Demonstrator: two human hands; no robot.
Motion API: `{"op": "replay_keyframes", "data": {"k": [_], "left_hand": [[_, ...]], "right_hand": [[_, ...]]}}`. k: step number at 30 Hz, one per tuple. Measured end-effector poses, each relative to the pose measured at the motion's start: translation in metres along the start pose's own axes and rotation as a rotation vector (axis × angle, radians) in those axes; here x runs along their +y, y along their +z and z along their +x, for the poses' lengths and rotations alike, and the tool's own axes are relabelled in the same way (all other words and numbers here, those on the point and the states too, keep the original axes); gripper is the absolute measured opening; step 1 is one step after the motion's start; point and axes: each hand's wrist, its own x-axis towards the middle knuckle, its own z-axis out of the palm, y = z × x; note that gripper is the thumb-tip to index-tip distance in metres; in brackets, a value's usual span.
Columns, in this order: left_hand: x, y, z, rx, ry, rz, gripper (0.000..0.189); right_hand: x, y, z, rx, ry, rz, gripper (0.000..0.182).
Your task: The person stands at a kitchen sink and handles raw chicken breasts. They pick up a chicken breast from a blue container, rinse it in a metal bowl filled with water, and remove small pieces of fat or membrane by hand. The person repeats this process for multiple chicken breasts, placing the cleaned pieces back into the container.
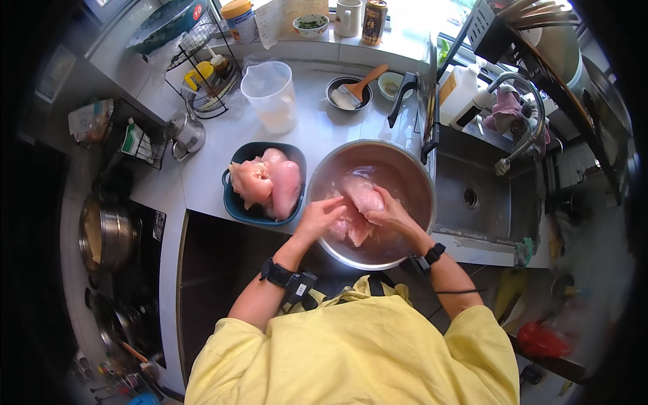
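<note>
A wide metal basin in front of me holds cloudy pinkish water and pieces of raw meat. My right hand grips a pale piece of raw meat, which looks like chicken breast, at the water's surface. Over the basin's left side, my left hand is spread with its fingers apart and nothing in them. Another raw meat piece lies partly under water between the hands. Left of the basin stands a dark teal plastic container heaped with raw chicken pieces.
A sink with a faucet lies right of the basin. Behind stand a translucent measuring jug, a small black bowl with a brush, and a small dish. A steel pot is at far left.
</note>
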Motion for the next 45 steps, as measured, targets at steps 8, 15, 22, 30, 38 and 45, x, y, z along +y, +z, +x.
{"op": "replay_keyframes", "data": {"k": [8, 15, 22, 30, 38, 45], "left_hand": [[0.019, 0.049, 0.001, -0.06, -0.209, -1.013, 0.047], [0.03, 0.041, -0.012, -0.091, -0.186, -0.981, 0.048], [0.027, 0.043, -0.01, -0.161, -0.135, -0.786, 0.055], [0.009, 0.048, -0.009, 0.008, -0.172, -0.873, 0.053], [-0.005, 0.052, -0.003, 0.039, -0.179, -0.789, 0.055], [-0.011, 0.052, -0.004, 0.019, -0.16, -0.773, 0.056]], "right_hand": [[-0.036, 0.042, -0.036, 0.228, -0.255, -0.046, 0.047], [-0.04, 0.012, -0.05, 0.281, -0.225, -0.373, 0.061], [-0.033, 0.021, -0.023, 0.233, -0.172, 0.219, 0.079], [-0.039, 0.042, -0.022, 0.38, -0.041, 0.34, 0.042], [-0.023, 0.048, -0.011, 0.561, -0.083, 0.114, 0.034], [0.004, 0.035, 0.009, 0.621, -0.16, -0.066, 0.038]]}}
